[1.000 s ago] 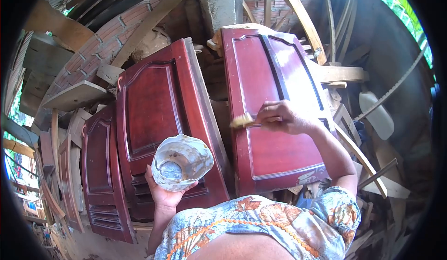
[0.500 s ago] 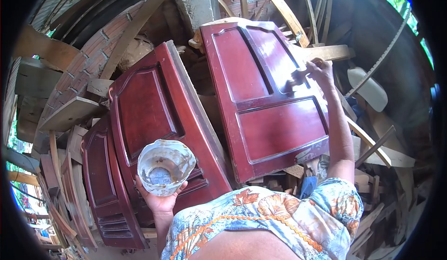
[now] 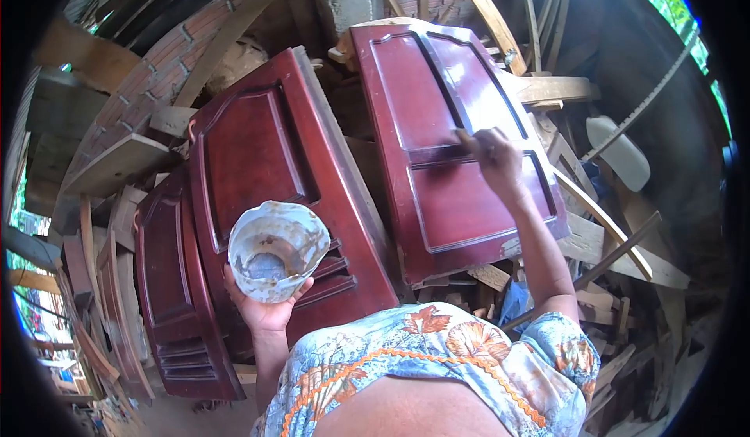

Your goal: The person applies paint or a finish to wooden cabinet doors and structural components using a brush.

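My left hand (image 3: 267, 310) is closed round a white, stained plastic tub (image 3: 279, 251) with a ragged rim; a shallow dark residue shows at its bottom. My right hand (image 3: 497, 160) grips a paintbrush (image 3: 464, 141), partly blurred, over the middle crosspiece of a glossy dark-red wooden door panel (image 3: 484, 206). Whether the bristles touch the wood is hard to see. Behind the tub leans a second dark-red panel (image 3: 246, 155), with slats low down. A third, smaller one (image 3: 166, 261) stands at its left.
Wooden boards (image 3: 125, 163) and offcuts are piled along the left and under the panels. A brick wall (image 3: 144, 97) and a concrete post (image 3: 344, 3) stand behind. Long timber strips (image 3: 605, 226) and a white plastic piece (image 3: 617, 152) are at the right.
My right hand and the paintbrush have moved left and down, from the upper right inset to the middle crosspiece. The tub stays in my left hand; the view has shifted slightly.
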Motion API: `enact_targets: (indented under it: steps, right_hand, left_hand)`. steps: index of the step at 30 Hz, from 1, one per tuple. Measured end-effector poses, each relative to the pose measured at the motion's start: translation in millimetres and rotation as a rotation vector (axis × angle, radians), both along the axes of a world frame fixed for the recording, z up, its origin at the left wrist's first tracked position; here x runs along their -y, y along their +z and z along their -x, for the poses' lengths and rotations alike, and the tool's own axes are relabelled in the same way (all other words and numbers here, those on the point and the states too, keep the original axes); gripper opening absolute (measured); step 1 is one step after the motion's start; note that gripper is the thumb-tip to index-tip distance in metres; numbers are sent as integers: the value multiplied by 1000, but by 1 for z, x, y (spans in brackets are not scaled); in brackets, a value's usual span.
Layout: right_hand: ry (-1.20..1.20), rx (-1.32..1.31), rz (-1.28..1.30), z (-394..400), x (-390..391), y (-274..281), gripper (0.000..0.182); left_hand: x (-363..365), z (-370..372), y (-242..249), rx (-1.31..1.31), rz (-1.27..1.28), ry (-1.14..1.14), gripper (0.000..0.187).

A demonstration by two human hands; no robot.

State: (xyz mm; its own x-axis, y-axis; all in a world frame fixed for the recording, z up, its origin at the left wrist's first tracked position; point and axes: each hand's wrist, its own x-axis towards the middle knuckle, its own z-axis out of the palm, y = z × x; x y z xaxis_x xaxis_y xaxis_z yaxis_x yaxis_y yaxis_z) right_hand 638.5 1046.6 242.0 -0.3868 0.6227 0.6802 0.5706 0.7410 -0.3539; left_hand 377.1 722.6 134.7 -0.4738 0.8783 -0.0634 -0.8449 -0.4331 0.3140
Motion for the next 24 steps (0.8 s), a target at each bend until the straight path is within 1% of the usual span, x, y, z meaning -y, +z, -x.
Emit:
enact_targets:
  steps: [1,2,4,5,7,8,10,11,12,14,16,18,19,20,22,24]
  right_hand:
    - [163,-65,-9,11,7,-6,16]
    - [311,-136,71,18,13,-13,8]
    - [515,-266,297,31,34,-13,13]
    - [499,-266,297,28,41,-11,13]
    - [590,-501,831,19,55,-11,18]
    - [546,-514,810,8,52,-12,20]
    - [435,-644,762,-22,40,-15,19]
    - [357,-652,669,-45,9,-24,19]
    - [276,-659,568,-70,-5,-28,18]
    - [34,-665,513,-111,-11,-19,15]
    - [-175,-553,198,-144,-16,-22,15]
    - [-363,-285,76,-171,-22,-25,15]
    - [-403,-279,86,-169,-9,-24,14]
    - [-488,-170,24,-174,-11,-37,16]
    - [-484,-36,-24,-146,24,-35,17]
    - [-332,26,-61,-119,50,-37,19]
  left_hand:
    - [0,1,-3,-12,-28,-7,83]
    - [0,1,-3,-9,-28,-7,83]
    - [-5,-1,-4,-4,-66,-26,83]
    - [-2,0,-3,-2,-65,-42,83]
    - [3,2,-4,-6,-63,-30,83]
    - [5,3,-6,-1,-59,-52,83]
    - [11,7,-12,-3,-65,-55,82]
    - [3,5,-15,12,-67,-65,81]
    - [6,6,-16,18,-69,-74,81]
    - [13,8,-16,14,-72,-72,81]
    - [20,9,-17,-5,-81,-73,81]
    - [18,7,-15,-28,-86,-64,81]
    - [21,7,-14,-29,-87,-71,80]
    - [26,7,-14,-29,-89,-74,80]
    - [31,8,-12,-12,-93,-87,80]
    - [38,10,-15,13,-118,-124,78]
